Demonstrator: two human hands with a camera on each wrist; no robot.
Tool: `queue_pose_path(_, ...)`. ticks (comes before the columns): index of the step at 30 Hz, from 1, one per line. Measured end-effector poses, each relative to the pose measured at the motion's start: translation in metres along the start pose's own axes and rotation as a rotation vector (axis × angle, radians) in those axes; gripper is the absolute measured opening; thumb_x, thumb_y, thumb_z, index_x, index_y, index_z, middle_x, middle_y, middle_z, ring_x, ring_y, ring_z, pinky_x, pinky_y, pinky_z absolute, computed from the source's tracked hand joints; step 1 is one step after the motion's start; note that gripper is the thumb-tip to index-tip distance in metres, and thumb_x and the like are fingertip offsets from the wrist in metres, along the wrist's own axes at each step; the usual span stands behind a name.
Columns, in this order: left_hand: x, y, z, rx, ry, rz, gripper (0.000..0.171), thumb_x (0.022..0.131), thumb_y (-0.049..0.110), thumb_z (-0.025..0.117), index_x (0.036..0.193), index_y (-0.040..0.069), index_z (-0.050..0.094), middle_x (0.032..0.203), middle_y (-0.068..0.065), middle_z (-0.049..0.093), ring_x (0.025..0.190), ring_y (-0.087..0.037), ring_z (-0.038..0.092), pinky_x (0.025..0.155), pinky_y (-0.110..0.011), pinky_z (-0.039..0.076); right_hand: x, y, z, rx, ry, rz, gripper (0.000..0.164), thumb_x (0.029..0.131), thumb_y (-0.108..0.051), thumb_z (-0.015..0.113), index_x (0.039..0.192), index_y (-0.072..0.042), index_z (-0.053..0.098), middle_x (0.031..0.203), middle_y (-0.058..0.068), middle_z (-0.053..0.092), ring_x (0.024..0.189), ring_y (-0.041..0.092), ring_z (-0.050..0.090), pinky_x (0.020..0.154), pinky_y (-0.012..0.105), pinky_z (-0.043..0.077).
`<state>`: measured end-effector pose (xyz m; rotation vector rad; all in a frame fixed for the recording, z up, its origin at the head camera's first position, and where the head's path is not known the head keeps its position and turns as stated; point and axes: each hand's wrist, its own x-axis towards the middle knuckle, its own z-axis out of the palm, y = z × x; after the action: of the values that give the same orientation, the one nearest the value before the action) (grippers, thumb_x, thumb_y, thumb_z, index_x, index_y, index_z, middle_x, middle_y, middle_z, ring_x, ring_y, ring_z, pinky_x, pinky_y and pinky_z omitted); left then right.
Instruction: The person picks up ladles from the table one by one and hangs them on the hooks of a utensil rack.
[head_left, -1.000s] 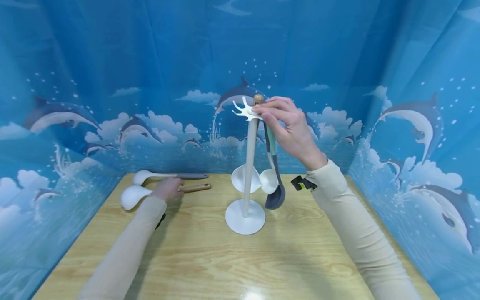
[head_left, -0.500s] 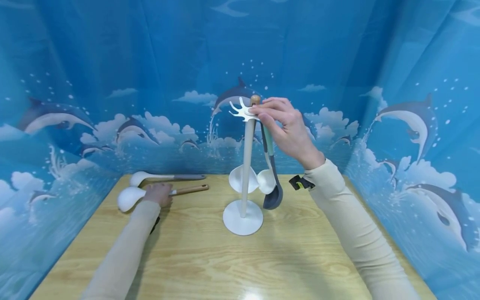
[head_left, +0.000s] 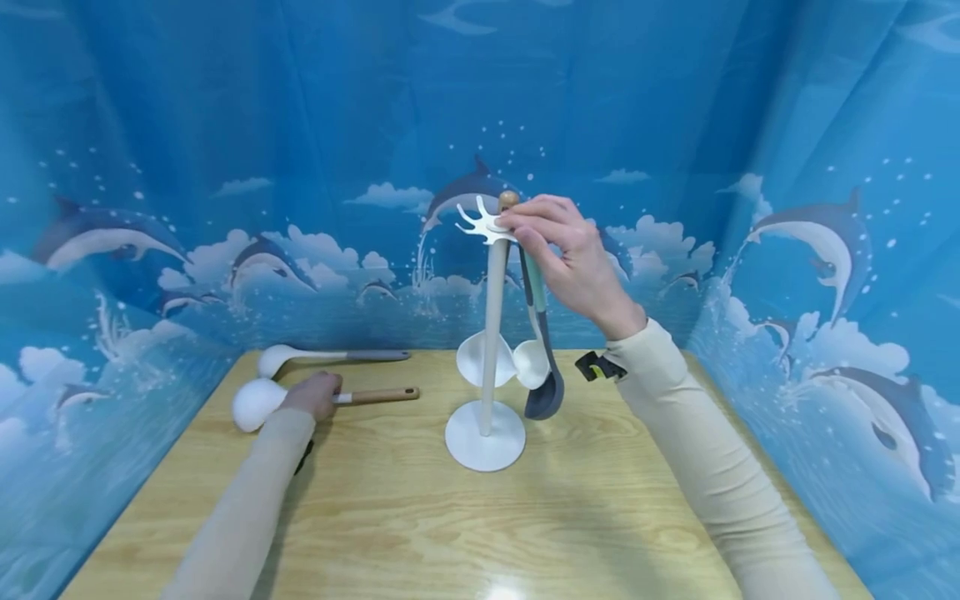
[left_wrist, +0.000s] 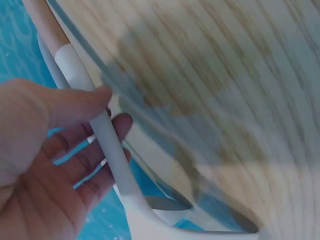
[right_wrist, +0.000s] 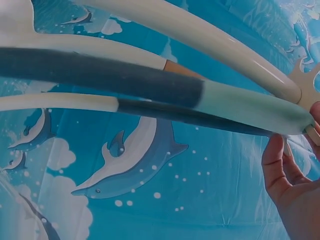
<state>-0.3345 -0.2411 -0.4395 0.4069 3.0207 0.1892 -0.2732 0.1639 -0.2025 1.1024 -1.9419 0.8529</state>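
From the head view, a white utensil stand [head_left: 486, 333] with a round flat base and a slim matte post rises mid-way on the pale wood-grain worktop [head_left: 465, 525]. The right hand [head_left: 570, 258] is at the stand's top, fingers curled onto the star-shaped white hook ring beside the rounded wooden knob. Hanging from that ring, right of the post, are a dark grey ladle [head_left: 546, 367] with a mint handle and two white spoon bowls. Left of the stand, the left hand [head_left: 315, 395] grips a white ladle with a wooden handle [head_left: 330, 398] lying on the worktop; behind it lies a white spoon with a grey handle [head_left: 330, 357]

Left wrist view: thumb and fingers [left_wrist: 107, 132] pinch the smooth white shaft; the wood grain is blurred

Right wrist view: glossy cream post, mint-and-dark handle, fingers [right_wrist: 275, 165] partly curled under the hook ring
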Motion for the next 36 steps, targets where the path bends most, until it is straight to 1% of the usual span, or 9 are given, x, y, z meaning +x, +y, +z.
queue_pose_path(5,-0.002,-0.006,0.002,-0.023,-0.016,0.054,0.015,0.085,-0.001,0.067,0.096,0.009,0.064,0.093,-0.011,0.069,0.086,-0.029,0.065,0.073,-0.047,0.053,-0.001,-0.002,0.001,-0.002,0.007,-0.003,0.025,0.102,-0.018,0.054,0.117,-0.009,0.073,0.12,0.009,0.069,0.123,0.025,0.05,0.105,0.046,0.038)
queue_pose_path(10,-0.001,-0.007,0.002,-0.042,-0.016,0.088,0.029,0.094,-0.001,0.058,0.121,0.005,0.064,0.114,-0.019,0.068,0.103,-0.038,0.064,0.086,-0.053,0.053,-0.001,-0.002,0.002,-0.004,-0.001,-0.001,0.029,0.103,-0.024,0.052,0.118,-0.009,0.072,0.118,0.01,0.069,0.123,0.026,0.05,0.105,0.046,0.039)
queue_pose_path(14,0.002,-0.002,-0.002,-0.09,0.039,0.099,0.042,0.097,-0.003,0.053,0.138,0.004,0.054,0.123,-0.022,0.064,0.107,-0.039,0.063,0.088,-0.055,0.053,-0.002,-0.002,0.002,-0.01,0.009,0.003,0.036,0.103,-0.032,0.049,0.117,-0.009,0.072,0.117,0.011,0.069,0.123,0.026,0.05,0.104,0.048,0.039)
queue_pose_path(17,0.005,0.005,-0.007,-0.087,0.128,0.144,0.044,0.096,-0.002,0.056,0.139,0.005,0.054,0.114,-0.022,0.066,0.096,-0.036,0.066,0.079,-0.051,0.056,-0.002,-0.002,0.002,-0.022,0.008,0.015,0.044,0.103,-0.041,0.045,0.118,-0.01,0.072,0.119,0.011,0.068,0.124,0.026,0.049,0.105,0.049,0.038)
queue_pose_path(19,0.007,0.011,-0.011,-0.093,0.177,0.166,0.045,0.096,-0.003,0.057,0.14,0.005,0.053,0.103,-0.02,0.064,0.083,-0.032,0.063,0.068,-0.045,0.054,-0.002,-0.002,0.002,-0.024,0.007,0.025,0.048,0.103,-0.045,0.043,0.119,-0.01,0.072,0.12,0.01,0.068,0.124,0.026,0.049,0.106,0.049,0.037)
queue_pose_path(23,0.008,0.025,-0.019,-0.155,0.233,0.143,0.046,0.101,0.002,0.05,0.146,0.01,0.046,0.088,-0.012,0.052,0.067,-0.021,0.047,0.055,-0.033,0.04,-0.003,-0.002,0.002,-0.038,0.007,0.037,0.049,0.103,-0.047,0.041,0.12,-0.012,0.072,0.122,0.009,0.068,0.126,0.025,0.048,0.107,0.049,0.036)
queue_pose_path(26,0.007,0.035,-0.024,-0.207,0.232,0.125,0.049,0.103,0.004,0.046,0.151,0.014,0.039,0.089,-0.012,0.049,0.065,-0.019,0.042,0.054,-0.03,0.036,-0.003,-0.002,0.002,-0.041,0.005,0.043,0.044,0.104,-0.042,0.043,0.12,-0.012,0.071,0.123,0.008,0.068,0.126,0.025,0.048,0.107,0.049,0.035)
queue_pose_path(31,0.007,0.049,-0.027,-0.273,0.221,0.145,0.05,0.105,0.008,0.042,0.154,0.016,0.033,0.092,-0.013,0.047,0.064,-0.02,0.04,0.054,-0.03,0.036,-0.004,-0.002,0.003,-0.045,0.001,0.044,0.039,0.105,-0.037,0.045,0.12,-0.012,0.071,0.123,0.008,0.068,0.126,0.025,0.048,0.107,0.049,0.035)
queue_pose_path(36,0.007,0.06,-0.03,-0.341,0.301,0.19,0.042,0.108,0.016,0.036,0.15,0.014,0.032,0.097,-0.014,0.046,0.067,-0.02,0.041,0.056,-0.032,0.037,-0.004,-0.001,0.004,-0.038,0.009,0.03,0.047,0.105,-0.044,0.04,0.12,-0.011,0.071,0.122,0.008,0.068,0.125,0.025,0.048,0.107,0.049,0.036)
